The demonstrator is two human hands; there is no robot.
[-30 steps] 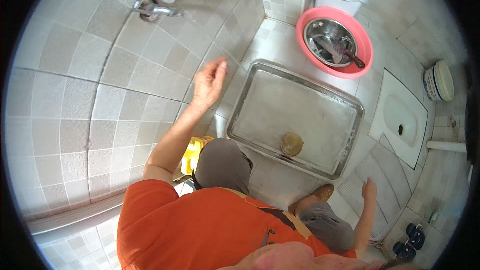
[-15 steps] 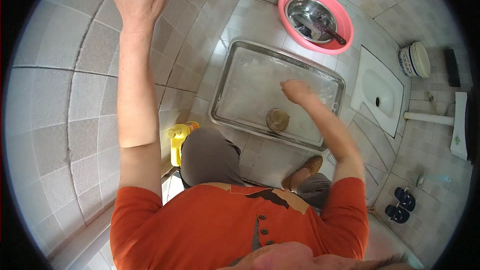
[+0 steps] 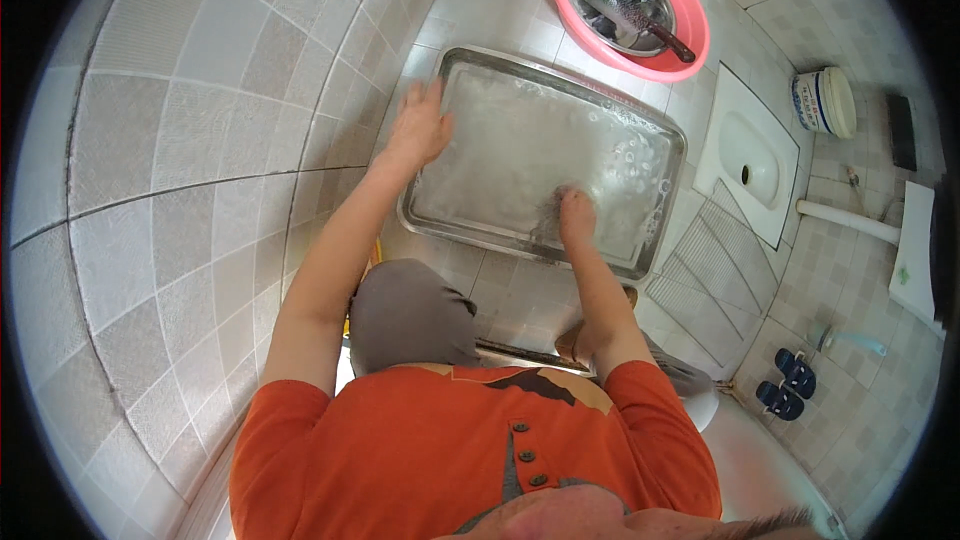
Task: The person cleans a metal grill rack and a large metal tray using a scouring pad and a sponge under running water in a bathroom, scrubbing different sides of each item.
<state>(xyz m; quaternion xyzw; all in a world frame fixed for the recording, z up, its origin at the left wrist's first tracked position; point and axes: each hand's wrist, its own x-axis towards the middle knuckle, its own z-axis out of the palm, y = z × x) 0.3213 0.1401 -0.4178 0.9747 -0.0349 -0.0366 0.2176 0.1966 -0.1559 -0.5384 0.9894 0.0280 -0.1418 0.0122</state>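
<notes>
A large rectangular metal tray (image 3: 545,248) lies on the tiled floor in front of me, holding cloudy water with bubbles toward its right side. Down in the tray, near its front rim, my right hand (image 3: 577,215) has its fingers closed on a grey-brown scouring ball (image 3: 546,220), which is blurred and partly covered by the hand. My left hand (image 3: 421,126) hovers at the tray's left rim, slightly blurred, with its fingers apart and nothing in them.
Behind the tray stands a pink basin (image 3: 696,45) containing a metal bowl (image 3: 650,8) and a dark-handled knife (image 3: 672,42). A squat toilet (image 3: 755,165), a wire rack (image 3: 712,265) and a white bucket (image 3: 825,102) are on the right. The tiled wall (image 3: 190,200) rises close on my left.
My left hand has come down from the wall fitting at upper left to the tray's left rim. My right hand has moved nearer and closed on the scouring ball that lay loose in the tray.
</notes>
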